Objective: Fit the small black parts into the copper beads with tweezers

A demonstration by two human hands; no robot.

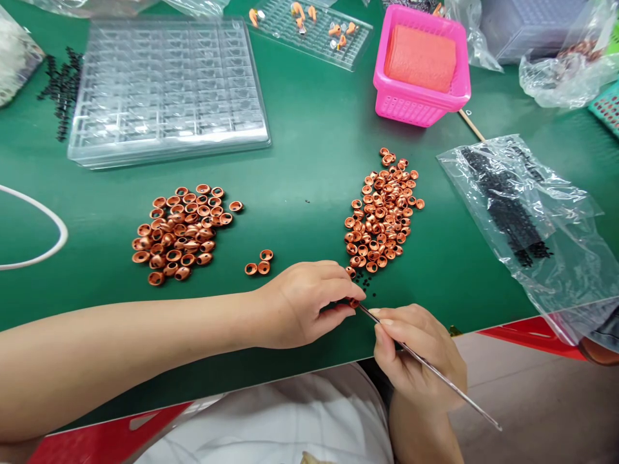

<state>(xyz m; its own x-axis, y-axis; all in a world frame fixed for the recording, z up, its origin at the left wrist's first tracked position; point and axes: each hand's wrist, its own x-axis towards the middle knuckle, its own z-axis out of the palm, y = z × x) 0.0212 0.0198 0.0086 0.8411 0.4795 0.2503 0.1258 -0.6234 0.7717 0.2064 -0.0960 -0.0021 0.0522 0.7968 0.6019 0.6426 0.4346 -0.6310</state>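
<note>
Between thumb and fingers, my left hand point(309, 303) pinches a small copper-coloured cup point(354, 302) just above the green table. My right hand point(420, 351) is closed like a pen grip around a thin metal pick point(435, 372), whose tip meets that cup. Tiny black pieces point(366, 282) lie beside my left fingertips. Behind them spreads a pile of similar copper cups point(384, 212). To the left sits a second pile of copper cups point(178, 232), with a group of 3 loose cups point(264, 265) between it and my left hand. The inside of the held cup is hidden.
A stack of clear compartment trays point(169, 90) stands at the back left, near black sprues point(62, 87). A pink basket point(420, 103) holds an orange-red sponge point(422, 58). On the right lies a plastic bag point(527, 212) with black parts; a white cable loop point(60, 232) is at far left.
</note>
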